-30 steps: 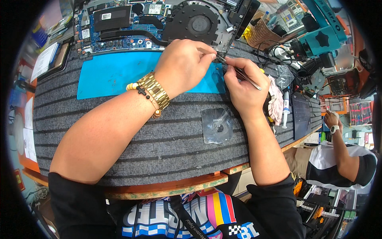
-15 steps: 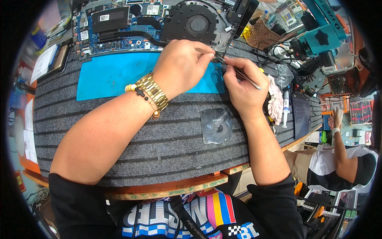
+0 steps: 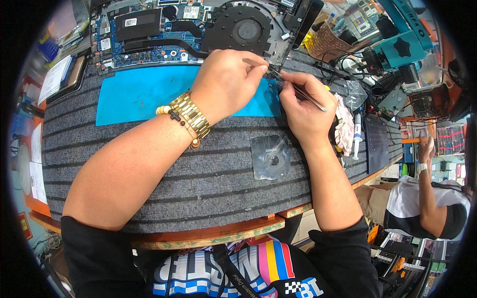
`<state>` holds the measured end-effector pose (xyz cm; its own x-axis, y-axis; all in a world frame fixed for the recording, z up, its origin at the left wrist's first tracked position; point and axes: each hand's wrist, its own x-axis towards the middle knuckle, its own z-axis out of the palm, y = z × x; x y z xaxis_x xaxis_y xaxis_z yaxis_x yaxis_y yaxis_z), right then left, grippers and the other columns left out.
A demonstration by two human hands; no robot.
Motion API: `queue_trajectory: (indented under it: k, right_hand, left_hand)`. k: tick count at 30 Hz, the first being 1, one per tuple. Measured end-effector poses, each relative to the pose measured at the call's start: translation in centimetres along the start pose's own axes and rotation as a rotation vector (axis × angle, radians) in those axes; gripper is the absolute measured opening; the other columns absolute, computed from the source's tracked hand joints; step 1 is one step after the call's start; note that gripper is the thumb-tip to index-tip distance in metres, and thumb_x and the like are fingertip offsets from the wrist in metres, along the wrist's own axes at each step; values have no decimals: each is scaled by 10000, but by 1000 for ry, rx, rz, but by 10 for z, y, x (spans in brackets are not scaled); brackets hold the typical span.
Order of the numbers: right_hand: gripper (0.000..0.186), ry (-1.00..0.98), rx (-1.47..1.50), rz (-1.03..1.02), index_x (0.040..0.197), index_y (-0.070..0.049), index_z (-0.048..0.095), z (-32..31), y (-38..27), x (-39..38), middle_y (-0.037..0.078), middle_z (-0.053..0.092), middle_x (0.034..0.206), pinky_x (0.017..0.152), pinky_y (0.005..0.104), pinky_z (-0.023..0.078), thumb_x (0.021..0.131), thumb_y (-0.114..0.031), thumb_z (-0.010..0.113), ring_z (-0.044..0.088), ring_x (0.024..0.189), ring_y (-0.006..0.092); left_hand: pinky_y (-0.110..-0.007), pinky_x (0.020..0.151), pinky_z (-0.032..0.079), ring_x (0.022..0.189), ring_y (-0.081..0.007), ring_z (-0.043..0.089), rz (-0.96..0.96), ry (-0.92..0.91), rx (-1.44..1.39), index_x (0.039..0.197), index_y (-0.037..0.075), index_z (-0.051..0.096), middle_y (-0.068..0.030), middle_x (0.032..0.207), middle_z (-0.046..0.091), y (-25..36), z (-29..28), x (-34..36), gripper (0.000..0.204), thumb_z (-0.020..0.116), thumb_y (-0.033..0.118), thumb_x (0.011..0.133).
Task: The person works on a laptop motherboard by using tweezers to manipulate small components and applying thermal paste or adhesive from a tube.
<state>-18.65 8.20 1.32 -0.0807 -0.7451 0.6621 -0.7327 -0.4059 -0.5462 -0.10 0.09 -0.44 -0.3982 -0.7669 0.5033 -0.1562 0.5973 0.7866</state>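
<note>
An open laptop (image 3: 139, 27), its blue circuit board and black fan (image 3: 241, 32) exposed, lies at the top, just behind a blue mat (image 3: 149, 92). My left hand (image 3: 226, 82), wearing a gold watch (image 3: 191, 114), is pinched at the laptop's lower right edge on something too small to make out. Close to its fingertips, my right hand (image 3: 305, 109) grips slim metal tweezers (image 3: 310, 99), angled toward that spot. A small clear plastic packet (image 3: 271, 156) lies on the striped grey work surface (image 3: 198, 184) below my hands.
At the right are a woven basket (image 3: 323, 44), a teal device (image 3: 397, 54), cables, a crumpled pink cloth (image 3: 344, 124), a syringe (image 3: 357, 134) and a dark laptop (image 3: 377, 144). A co-worker (image 3: 422, 208) stands at the far right. Papers (image 3: 54, 74) are stacked at the left.
My hands have barely moved. The co-worker's hand has risen toward the shelves at the far right, and that person's body has shifted slightly.
</note>
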Motion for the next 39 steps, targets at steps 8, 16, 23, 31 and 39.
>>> queue_trajectory:
  k: [8,16,23,31,39]
  right_hand:
    - [149,7,10,-17,971,15,749,2,0,0,138,780,928,757,315,616,829,60,749,768,833,207]
    - [155,0,33,1,980,20,752,1,-1,0,128,781,932,750,302,616,836,74,743,763,838,174]
    - [149,-5,34,2,978,21,751,1,-2,0,129,781,930,747,301,615,837,70,745,764,828,178]
    - [148,-9,6,-20,971,17,752,1,-3,1,131,781,927,751,301,612,832,66,750,766,830,188]
    - [153,4,19,-25,976,12,750,1,-2,0,131,782,929,751,303,617,831,60,754,768,828,188]
  left_hand:
    - [-289,594,554,657,-154,736,24,-14,41,1095,-9,800,-152,805,789,-3,1,0,219,720,163,985]
    - [-288,596,553,652,-158,736,2,-21,18,1108,-7,799,-159,817,791,0,0,0,214,721,148,983]
    - [-288,596,555,651,-154,736,28,-21,48,1105,0,801,-155,799,786,-1,0,1,214,723,157,983]
    - [-289,597,557,654,-156,739,29,0,25,1111,6,805,-157,789,781,-2,-1,0,226,723,173,983]
    - [-295,606,562,666,-166,747,21,-13,48,1103,-3,803,-160,799,784,0,-1,1,233,716,179,985]
